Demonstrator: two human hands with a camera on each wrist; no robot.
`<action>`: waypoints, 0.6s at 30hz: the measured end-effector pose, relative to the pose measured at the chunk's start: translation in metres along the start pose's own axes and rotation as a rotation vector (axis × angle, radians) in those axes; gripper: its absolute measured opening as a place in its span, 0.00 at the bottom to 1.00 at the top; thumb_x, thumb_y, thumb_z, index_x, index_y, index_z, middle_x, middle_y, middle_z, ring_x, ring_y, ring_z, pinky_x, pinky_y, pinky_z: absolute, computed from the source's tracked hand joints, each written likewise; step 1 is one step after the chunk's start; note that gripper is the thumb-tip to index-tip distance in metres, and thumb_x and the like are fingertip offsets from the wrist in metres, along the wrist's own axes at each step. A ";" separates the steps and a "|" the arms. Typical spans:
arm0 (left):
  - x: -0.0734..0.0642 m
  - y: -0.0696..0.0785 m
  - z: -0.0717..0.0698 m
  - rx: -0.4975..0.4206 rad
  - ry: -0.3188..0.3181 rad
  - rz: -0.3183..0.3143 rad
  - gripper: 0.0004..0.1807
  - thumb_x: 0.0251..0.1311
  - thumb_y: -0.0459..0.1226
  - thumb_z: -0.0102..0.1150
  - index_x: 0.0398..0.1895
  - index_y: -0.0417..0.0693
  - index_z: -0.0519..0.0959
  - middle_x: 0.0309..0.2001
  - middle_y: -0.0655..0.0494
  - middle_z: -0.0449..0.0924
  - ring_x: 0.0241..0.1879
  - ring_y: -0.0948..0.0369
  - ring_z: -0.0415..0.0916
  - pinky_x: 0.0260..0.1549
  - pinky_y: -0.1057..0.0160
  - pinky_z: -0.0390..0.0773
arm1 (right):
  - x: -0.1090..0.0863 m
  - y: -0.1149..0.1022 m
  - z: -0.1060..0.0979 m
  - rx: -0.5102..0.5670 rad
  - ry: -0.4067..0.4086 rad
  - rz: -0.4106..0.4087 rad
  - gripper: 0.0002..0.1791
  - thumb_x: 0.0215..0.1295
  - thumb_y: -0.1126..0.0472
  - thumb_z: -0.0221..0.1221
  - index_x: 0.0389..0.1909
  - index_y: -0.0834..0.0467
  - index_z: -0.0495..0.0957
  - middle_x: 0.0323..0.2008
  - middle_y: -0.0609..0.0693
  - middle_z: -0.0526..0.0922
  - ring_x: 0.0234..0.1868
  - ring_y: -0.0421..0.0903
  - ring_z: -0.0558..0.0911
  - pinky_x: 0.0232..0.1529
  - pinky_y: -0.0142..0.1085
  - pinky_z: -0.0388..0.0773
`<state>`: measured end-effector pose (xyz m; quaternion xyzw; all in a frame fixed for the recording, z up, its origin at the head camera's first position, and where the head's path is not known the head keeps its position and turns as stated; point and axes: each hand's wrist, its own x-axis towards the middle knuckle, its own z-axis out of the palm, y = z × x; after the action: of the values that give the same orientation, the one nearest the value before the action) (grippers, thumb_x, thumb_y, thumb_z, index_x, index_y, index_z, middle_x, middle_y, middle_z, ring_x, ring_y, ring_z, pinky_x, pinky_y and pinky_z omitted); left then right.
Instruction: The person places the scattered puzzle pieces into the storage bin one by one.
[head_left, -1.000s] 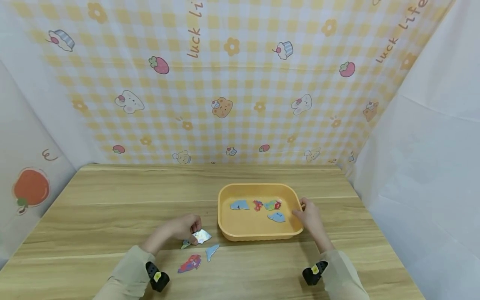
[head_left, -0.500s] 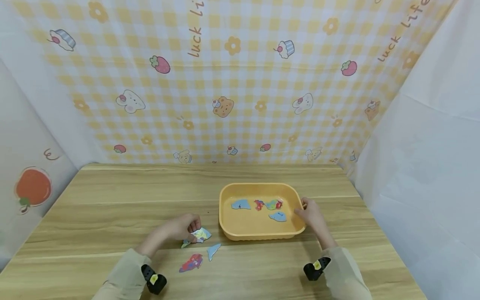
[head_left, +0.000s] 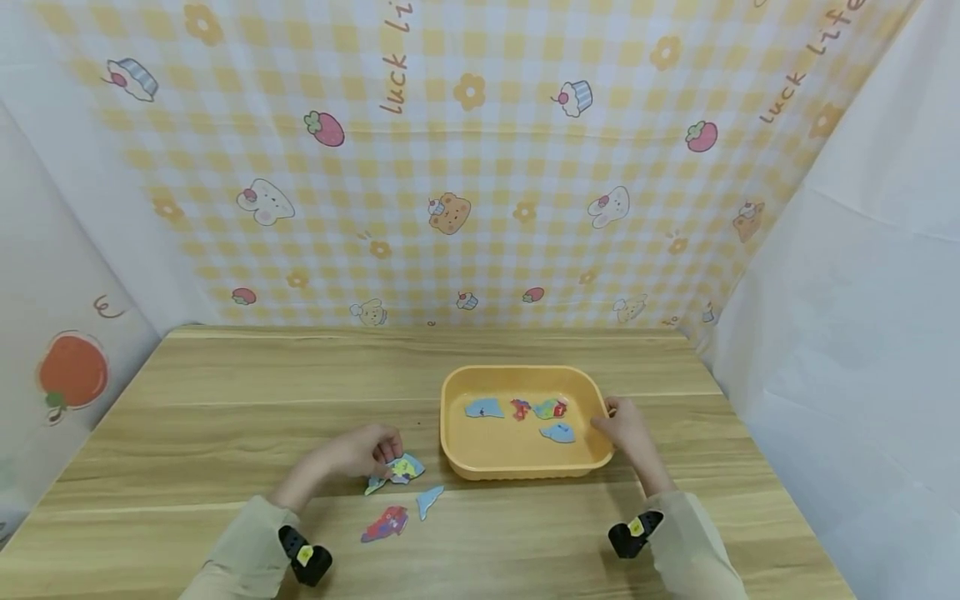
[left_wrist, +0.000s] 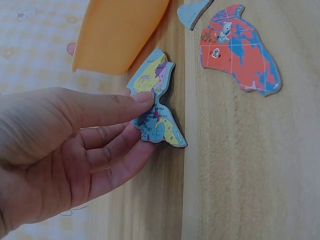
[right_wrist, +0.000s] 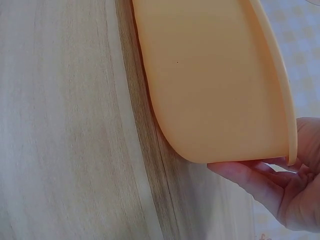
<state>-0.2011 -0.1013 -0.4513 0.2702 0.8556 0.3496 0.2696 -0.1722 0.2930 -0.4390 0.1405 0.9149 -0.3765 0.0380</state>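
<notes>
Map puzzle piece (left_wrist: 154,119), pinched in my left hand (left_wrist: 70,135), has lost its glare, so its print shows clearly; my right hand (head_left: 627,429) grips the orange tray (head_left: 495,452).

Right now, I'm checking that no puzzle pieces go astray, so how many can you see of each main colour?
Light-blue pieces: 3
Mostly red pieces: 2
Multicoloured pieces, one of them pinched in the left hand: 2
Total in view: 7
</notes>
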 end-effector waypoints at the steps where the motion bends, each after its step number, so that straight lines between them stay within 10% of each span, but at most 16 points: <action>1: 0.000 0.000 0.000 0.000 0.000 0.003 0.11 0.45 0.24 0.62 0.32 0.40 0.73 0.29 0.52 0.72 0.31 0.61 0.68 0.30 0.69 0.72 | 0.000 0.000 0.000 0.002 0.000 0.000 0.07 0.50 0.70 0.54 0.30 0.71 0.72 0.21 0.57 0.75 0.20 0.45 0.76 0.17 0.31 0.73; 18: -0.001 -0.002 -0.002 0.001 -0.013 0.016 0.06 0.52 0.27 0.59 0.34 0.40 0.75 0.29 0.53 0.74 0.31 0.61 0.69 0.29 0.68 0.72 | 0.000 0.001 0.001 -0.006 0.009 -0.014 0.09 0.50 0.70 0.54 0.32 0.72 0.73 0.22 0.59 0.77 0.20 0.46 0.77 0.18 0.32 0.75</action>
<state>-0.2024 -0.1045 -0.4512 0.2796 0.8517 0.3498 0.2722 -0.1720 0.2929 -0.4408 0.1358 0.9171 -0.3735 0.0317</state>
